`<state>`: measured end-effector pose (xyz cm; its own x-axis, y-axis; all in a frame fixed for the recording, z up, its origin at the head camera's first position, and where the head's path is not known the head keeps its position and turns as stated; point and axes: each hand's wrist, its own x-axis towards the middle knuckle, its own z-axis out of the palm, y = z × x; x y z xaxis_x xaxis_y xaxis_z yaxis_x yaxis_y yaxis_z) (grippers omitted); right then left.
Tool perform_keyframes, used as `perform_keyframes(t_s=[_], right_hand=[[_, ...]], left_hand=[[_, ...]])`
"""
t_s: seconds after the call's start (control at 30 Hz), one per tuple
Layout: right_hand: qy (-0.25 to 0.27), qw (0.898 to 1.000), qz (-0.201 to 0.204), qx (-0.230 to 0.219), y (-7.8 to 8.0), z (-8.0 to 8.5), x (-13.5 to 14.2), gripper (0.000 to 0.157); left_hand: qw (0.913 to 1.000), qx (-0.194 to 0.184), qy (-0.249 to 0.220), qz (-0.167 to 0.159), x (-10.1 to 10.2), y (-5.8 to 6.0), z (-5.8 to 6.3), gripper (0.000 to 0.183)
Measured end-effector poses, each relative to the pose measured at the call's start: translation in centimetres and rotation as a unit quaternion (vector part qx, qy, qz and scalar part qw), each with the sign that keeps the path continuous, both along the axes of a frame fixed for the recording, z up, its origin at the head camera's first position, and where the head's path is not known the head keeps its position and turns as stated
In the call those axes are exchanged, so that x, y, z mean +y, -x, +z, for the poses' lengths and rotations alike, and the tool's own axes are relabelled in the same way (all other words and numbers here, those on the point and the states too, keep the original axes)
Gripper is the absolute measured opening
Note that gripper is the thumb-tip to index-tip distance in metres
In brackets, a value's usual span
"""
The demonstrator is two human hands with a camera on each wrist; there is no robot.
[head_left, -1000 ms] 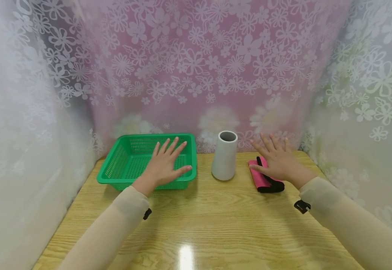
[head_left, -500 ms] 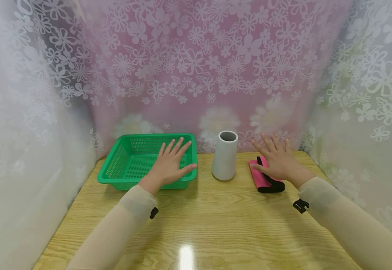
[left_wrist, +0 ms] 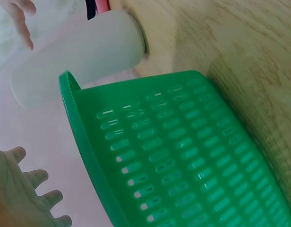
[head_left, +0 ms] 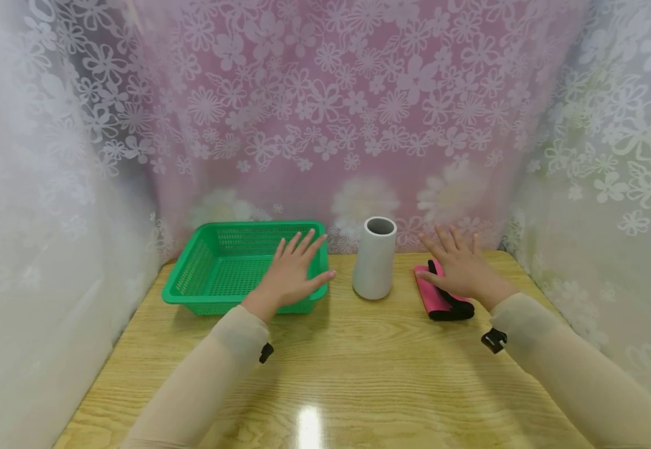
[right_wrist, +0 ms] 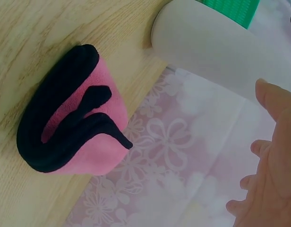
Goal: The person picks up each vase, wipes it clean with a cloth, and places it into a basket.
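Observation:
My left hand (head_left: pixel 292 277) hovers with spread fingers over the right part of a green plastic basket (head_left: pixel 176 298), holding nothing. In the left wrist view the basket's slotted side (left_wrist: pixel 183 142) shows close by, apart from the hand. On the right, my right hand (head_left: pixel 462 268) is held above a folded pink cloth with black edging (head_left: pixel 429 299), its fingers spread and nothing in them. The right wrist view shows the folded cloth (right_wrist: pixel 107 146) on the table, apart from the hand. Between the hands stands an upright white vase (head_left: pixel 373 265), untouched.
A light wooden table (head_left: pixel 359 374) carries all these things along its far side. Floral curtains hang behind it, pink at the back (head_left: pixel 331 112) and pale at the left (head_left: pixel 50 218) and right (head_left: pixel 612 206).
My left hand has moved to the right over the basket, toward the vase. The right hand has barely moved. Basket, vase and cloth stay in place.

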<state>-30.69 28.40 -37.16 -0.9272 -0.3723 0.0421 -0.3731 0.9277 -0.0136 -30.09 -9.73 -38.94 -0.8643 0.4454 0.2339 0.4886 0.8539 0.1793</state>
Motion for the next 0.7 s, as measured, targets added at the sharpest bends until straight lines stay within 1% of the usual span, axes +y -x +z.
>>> perform_keyframes(t_s=[0.23, 0.47, 0.7], right_hand=[[0.004, 1.000, -0.004, -0.001, 0.5, -0.5, -0.1, 0.088], [0.007, 1.000, -0.008, -0.008, 1.0, -1.1, -0.1, 0.087], [0.017, 1.000, -0.014, -0.014, 1.3, -1.6, -0.2, 0.084]], left_hand=[[0.9999, -0.006, -0.016, -0.004, 0.6, 0.5, -0.3, 0.086], [0.9997, -0.010, -0.024, 0.004, 1.3, 0.5, -0.2, 0.084], [0.9986, -0.014, -0.051, -0.004, 2.0, 0.4, -0.2, 0.084]])
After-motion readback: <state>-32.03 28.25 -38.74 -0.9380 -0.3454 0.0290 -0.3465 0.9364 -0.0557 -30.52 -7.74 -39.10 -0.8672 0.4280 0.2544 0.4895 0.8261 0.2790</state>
